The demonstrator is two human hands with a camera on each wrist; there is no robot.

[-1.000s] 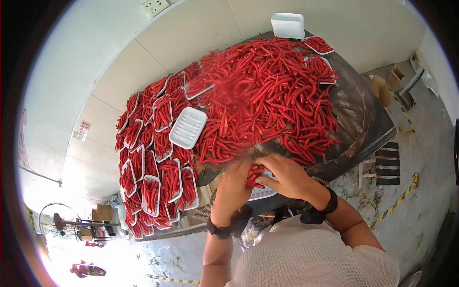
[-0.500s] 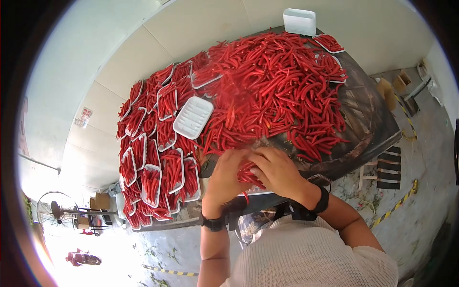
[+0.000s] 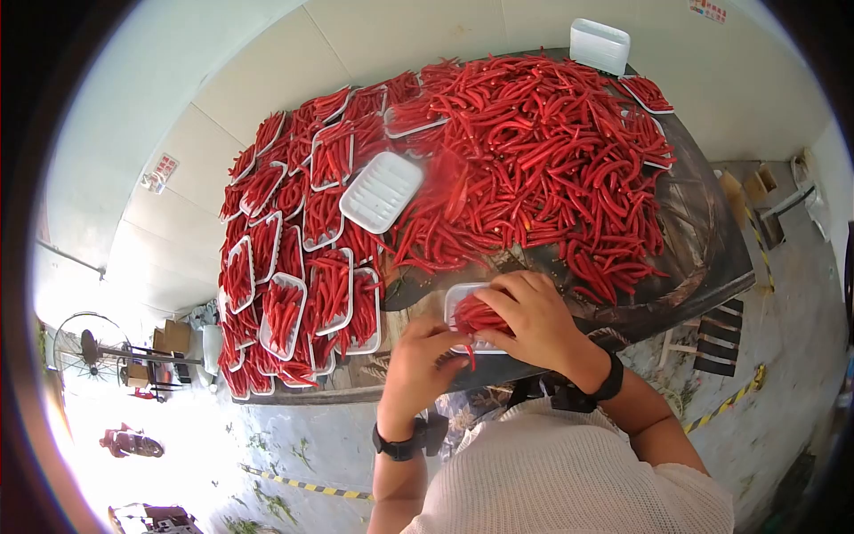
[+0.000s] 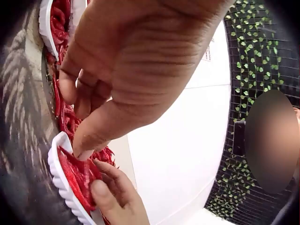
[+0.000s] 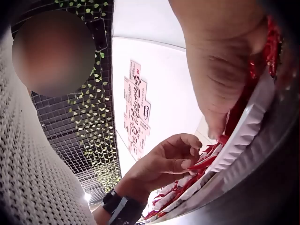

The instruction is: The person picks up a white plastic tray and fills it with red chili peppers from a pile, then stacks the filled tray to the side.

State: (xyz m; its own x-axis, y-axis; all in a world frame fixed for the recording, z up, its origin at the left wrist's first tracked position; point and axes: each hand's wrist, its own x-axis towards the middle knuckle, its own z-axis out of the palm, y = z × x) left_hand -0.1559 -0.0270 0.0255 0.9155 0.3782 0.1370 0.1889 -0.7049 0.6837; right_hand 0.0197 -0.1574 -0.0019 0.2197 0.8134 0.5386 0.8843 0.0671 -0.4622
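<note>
A white ribbed foam tray (image 3: pixel 455 292) at the table's near edge holds a bunch of red chili peppers (image 3: pixel 476 313). My right hand (image 3: pixel 541 325) grips the bunch from the right, thumb on the near side and fingers over the far side. My left hand (image 3: pixel 416 363) is at the tray's left end, its straight thumb touching the chilies, as the left wrist view shows. Its other fingers are loosely bent, with a gap to the thumb. One chili (image 3: pixel 472 358) sticks out over the tray's near rim beside the left fingertips.
A large heap of loose chilies (image 3: pixel 551 151) covers the table's middle and back. Filled trays (image 3: pixel 283 316) crowd the left side. One bare tray (image 3: pixel 382 191) lies between them and the heap. A stack of white trays (image 3: pixel 600 46) stands at the back right.
My left hand has drawn away from the bunch, down and left, after both hands were wrapped round it. The tray and its chilies show more plainly. The head view has shifted.
</note>
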